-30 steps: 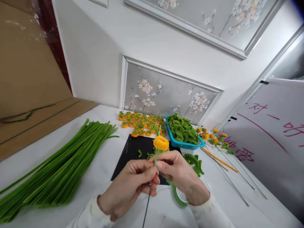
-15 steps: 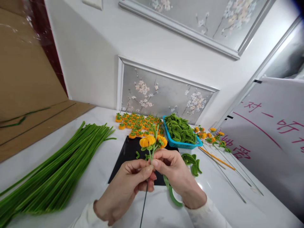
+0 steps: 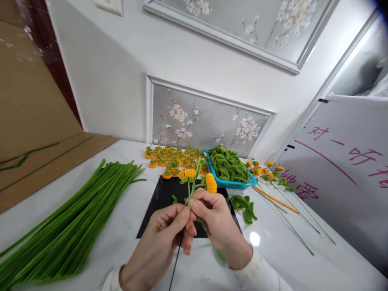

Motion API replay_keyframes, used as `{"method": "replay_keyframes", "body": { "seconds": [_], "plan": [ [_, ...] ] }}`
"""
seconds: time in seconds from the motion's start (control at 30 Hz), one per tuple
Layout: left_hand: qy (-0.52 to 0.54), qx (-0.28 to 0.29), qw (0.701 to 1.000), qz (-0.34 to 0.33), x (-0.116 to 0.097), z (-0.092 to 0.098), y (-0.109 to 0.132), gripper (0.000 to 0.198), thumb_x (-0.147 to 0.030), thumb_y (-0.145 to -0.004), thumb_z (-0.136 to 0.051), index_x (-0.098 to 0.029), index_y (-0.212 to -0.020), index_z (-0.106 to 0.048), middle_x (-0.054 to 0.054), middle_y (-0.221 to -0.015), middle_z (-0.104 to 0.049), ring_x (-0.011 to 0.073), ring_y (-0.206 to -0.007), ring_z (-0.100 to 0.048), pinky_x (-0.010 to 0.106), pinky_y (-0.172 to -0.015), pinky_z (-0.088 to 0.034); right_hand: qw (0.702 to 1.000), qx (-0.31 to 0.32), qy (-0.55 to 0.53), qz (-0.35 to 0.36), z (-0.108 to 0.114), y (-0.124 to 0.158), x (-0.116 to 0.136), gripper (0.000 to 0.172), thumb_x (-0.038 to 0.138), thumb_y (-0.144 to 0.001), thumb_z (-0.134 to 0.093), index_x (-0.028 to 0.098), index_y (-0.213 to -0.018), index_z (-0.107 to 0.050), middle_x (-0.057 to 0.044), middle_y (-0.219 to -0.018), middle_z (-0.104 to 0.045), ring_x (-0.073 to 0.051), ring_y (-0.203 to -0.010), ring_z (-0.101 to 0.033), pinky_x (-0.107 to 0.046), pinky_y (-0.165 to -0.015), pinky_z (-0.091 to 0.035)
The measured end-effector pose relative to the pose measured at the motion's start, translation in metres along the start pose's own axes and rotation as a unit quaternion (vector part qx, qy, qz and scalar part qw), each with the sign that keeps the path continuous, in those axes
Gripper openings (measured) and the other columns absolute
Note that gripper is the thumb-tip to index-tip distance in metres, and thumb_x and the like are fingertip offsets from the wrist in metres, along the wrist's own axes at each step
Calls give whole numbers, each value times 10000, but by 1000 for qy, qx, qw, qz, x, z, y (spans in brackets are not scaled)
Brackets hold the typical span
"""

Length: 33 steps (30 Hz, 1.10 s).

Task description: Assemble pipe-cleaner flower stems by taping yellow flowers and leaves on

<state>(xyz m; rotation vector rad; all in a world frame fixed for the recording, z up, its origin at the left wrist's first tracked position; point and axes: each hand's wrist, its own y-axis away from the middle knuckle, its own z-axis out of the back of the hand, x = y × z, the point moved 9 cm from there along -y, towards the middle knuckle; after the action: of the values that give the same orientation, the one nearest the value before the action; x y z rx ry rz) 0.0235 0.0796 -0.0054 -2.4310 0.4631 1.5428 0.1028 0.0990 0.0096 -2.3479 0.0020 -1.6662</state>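
My left hand (image 3: 160, 242) and my right hand (image 3: 216, 226) meet low in the middle, both pinched on one thin flower stem (image 3: 190, 190). The stem carries two small orange pumpkin-like blossoms (image 3: 211, 182) with green leaves and stands upright above my fingers. Its dark wire end (image 3: 175, 264) hangs down below my left hand. A roll of green tape (image 3: 220, 255) peeks out under my right wrist. Both hands hover over a black mat (image 3: 157, 206) on the white table.
A big bundle of green pipe cleaners (image 3: 69, 226) lies at the left. Several orange blossoms (image 3: 169, 157) sit at the back by a blue basket (image 3: 239, 184) of green leaves. Loose leaves (image 3: 244, 204), finished stems (image 3: 273, 171) and wires (image 3: 291, 226) lie at the right, beside a white board (image 3: 342, 169).
The stem has turned between my fingers: one round blossom faced me before, now two blossoms show, spread to either side. My hands have risen slightly and the tape roll is mostly hidden.
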Motion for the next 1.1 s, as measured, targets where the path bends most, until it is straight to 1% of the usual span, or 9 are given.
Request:
{"method": "replay_keyframes", "body": {
  "seconds": [0.13, 0.27, 0.43, 0.63, 0.8, 0.9, 0.97, 1.03, 1.1],
  "plan": [
    [48, 21, 998, 29, 4, -6, 2, 312, -384, -757, -686, -154, -576, -578, -39, -464, -504, 42, -345, -369, 158, -336, -307, 999, 20, -43, -19, -5, 0, -4, 288, 401, -717, -712, 180, -653, -539, 51, -521, -468, -77, -439, -390, -219, -428, -287],
    [-16, -9, 1000, 2, -1, -3, -1, 349, -423, -806, -625, -154, -595, -552, -25, -524, -534, 48, -377, -422, 167, -379, -343, 997, -11, 67, 48, -1, 3, 12, 262, 379, -778, -650, 178, -661, -532, 33, -575, -484, -102, -519, -430, -240, -505, -337],
    [13, -43, 999, 0, 1, 3, -4, 388, -411, -795, -642, -160, -561, -461, -93, -435, -342, 21, -374, -172, 158, -363, -157, 985, -50, 146, 81, 5, 8, 17, 210, 328, -790, -633, 166, -673, -569, 20, -636, -487, -107, -571, -399, -249, -538, -329],
    [68, -49, 997, 5, 6, 5, -1, 397, -424, -796, -628, -170, -556, -440, -94, -400, -333, 37, -383, -133, 185, -373, -122, 991, -25, 96, 88, -2, 5, 18, 121, 255, -771, -662, 164, -692, -666, 18, -674, -502, -99, -607, -421, -240, -555, -325],
    [87, -32, 996, 13, 6, 3, 1, 377, -407, -815, -605, -167, -563, -459, -94, -381, -357, 24, -346, -115, 177, -349, -107, 999, -2, -7, 32, -6, 3, 9, 60, 224, -739, -701, 167, -728, -688, 33, -653, -513, -67, -546, -382, -216, -516, -304],
    [58, -17, 998, 1, 2, 0, 1, 416, -447, -834, -566, -167, -548, -454, -93, -367, -347, 20, -332, -120, 172, -339, -116, 999, 10, -28, 30, -9, 4, 9, 83, 209, -726, -712, 159, -686, -658, 42, -595, -516, -68, -528, -398, -215, -520, -320],
    [4, -22, 1000, -21, -3, 1, 0, 453, -468, -847, -538, -162, -525, -450, -84, -369, -345, 23, -332, -180, 161, -342, -160, 999, 5, -9, 52, -7, 5, 14, 125, 208, -737, -701, 156, -654, -624, 41, -573, -521, -78, -534, -429, -223, -538, -339],
    [-62, -39, 996, -56, -10, 3, 0, 426, -475, -845, -537, -155, -565, -502, -53, -439, -446, 35, -351, -301, 159, -351, -242, 997, -3, 16, 69, -4, 6, 19, 159, 224, -765, -677, 159, -648, -591, 43, -556, -518, -84, -525, -448, -230, -537, -347],
    [-114, -52, 988, -87, -16, 5, 0, 303, -452, -816, -589, -160, -735, -581, -25, -562, -558, 63, -389, -411, 179, -367, -333, 997, -10, 32, 75, -1, 6, 22, 171, 241, -787, -658, 165, -661, -569, 49, -545, -506, -88, -506, -458, -232, -520, -353]
  ]
}}
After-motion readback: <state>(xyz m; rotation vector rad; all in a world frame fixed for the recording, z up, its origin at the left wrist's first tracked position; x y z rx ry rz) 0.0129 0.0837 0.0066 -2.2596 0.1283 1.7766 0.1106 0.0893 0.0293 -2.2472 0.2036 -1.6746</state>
